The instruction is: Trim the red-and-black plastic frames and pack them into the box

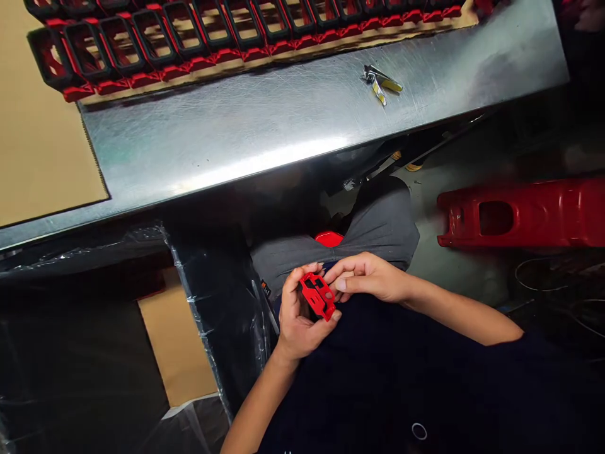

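Note:
Above my lap, my left hand (297,318) is closed around a small red plastic part (317,295) with several openings and dark recesses in its face. The fingers lie along its far edge and the thumb presses at its near end. My right hand (371,277) is at the right side of the same part, with fingers curled and thumb drawn in against them in a pinch. Whatever sits between those right fingertips, if anything, is hidden. They are at or very close to the part's right edge; contact is unclear.
A metal table (227,132) spans the top, bearing rows of black-and-red plastic frames (179,50) on cardboard (42,145). Yellow-handled nippers (380,83) lie near its edge. A red plastic stool (543,211) is at right. Black plastic sheeting (203,290) lines a container at left.

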`<state>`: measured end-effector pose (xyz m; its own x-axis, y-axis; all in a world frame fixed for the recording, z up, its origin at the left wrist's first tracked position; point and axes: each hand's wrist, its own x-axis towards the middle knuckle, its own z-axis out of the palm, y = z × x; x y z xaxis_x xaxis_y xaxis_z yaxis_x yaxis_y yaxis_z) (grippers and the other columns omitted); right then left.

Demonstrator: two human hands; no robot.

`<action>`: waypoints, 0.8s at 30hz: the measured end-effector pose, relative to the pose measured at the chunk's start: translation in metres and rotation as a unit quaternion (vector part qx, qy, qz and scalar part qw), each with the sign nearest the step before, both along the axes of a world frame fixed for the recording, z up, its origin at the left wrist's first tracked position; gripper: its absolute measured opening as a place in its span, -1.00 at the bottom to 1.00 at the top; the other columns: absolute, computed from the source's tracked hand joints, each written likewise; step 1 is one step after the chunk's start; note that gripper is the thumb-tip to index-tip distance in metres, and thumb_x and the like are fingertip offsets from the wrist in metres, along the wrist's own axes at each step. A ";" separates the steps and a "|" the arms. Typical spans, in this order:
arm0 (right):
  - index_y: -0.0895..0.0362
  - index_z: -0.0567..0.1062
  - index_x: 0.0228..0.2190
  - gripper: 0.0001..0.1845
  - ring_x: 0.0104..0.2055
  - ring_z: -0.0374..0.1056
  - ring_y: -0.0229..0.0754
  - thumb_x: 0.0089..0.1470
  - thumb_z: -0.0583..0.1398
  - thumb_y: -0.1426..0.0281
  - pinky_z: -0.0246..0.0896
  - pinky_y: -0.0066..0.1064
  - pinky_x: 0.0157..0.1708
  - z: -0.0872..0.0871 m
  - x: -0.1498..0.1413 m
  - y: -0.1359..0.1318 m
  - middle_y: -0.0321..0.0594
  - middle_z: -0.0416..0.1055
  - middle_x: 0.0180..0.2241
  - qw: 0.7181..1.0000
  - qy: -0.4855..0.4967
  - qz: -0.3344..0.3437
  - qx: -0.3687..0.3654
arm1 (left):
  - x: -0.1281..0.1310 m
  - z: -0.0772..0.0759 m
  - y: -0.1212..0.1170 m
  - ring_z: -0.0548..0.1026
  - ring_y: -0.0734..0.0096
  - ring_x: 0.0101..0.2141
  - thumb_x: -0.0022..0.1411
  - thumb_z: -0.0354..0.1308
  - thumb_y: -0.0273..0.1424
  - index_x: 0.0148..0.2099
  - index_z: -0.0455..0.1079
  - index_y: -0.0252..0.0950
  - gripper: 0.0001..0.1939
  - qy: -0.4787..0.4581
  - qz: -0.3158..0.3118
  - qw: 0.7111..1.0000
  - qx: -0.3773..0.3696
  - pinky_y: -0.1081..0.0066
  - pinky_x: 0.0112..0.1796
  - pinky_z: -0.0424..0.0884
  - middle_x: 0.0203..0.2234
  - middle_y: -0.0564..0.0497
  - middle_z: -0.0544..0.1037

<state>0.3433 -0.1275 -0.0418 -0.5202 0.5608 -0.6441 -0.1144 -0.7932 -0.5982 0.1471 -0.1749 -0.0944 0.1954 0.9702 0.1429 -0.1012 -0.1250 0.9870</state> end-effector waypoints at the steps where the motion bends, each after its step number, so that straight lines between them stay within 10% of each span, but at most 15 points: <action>1: 0.21 0.60 -0.18 -0.62 -0.30 0.53 -0.25 -0.02 0.41 0.26 0.40 -0.42 -0.23 0.001 -0.001 -0.001 -0.19 0.62 -0.32 1.000 -0.010 0.000 0.009 | 0.000 -0.001 0.000 0.46 0.15 0.14 0.17 0.39 -0.30 0.41 0.06 -0.11 -0.13 0.022 0.000 1.000 0.012 0.08 0.12 0.47 0.13 -0.20 0.41; 11: 0.21 0.63 -0.42 -0.87 -0.43 0.50 -0.24 -0.01 0.29 0.40 0.33 -0.50 -0.41 0.026 -0.010 -0.002 -0.26 0.59 -0.48 0.957 -0.192 0.083 0.199 | -0.001 0.010 0.010 0.54 0.11 0.06 0.15 0.35 -0.48 0.43 0.06 -0.28 -0.13 0.167 0.016 0.955 0.245 0.01 0.01 0.57 0.08 -0.24 0.49; 24: 0.20 0.69 -0.35 -0.80 -0.51 0.37 -0.33 0.06 0.23 0.44 0.19 -0.56 -0.49 0.031 -0.001 0.002 -0.34 0.52 -0.54 0.948 -0.162 0.133 0.241 | -0.003 0.009 0.005 0.58 0.03 0.05 0.09 0.42 -0.48 0.44 0.04 -0.26 -0.04 0.152 0.015 0.957 0.247 0.03 -0.05 0.62 0.11 -0.27 0.51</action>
<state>0.3418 -0.1256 -0.0105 -0.5028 0.7077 -0.4964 0.3029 -0.3936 -0.8679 0.1440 -0.1694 -0.0850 0.2733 0.8044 0.5275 0.1921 -0.5829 0.7895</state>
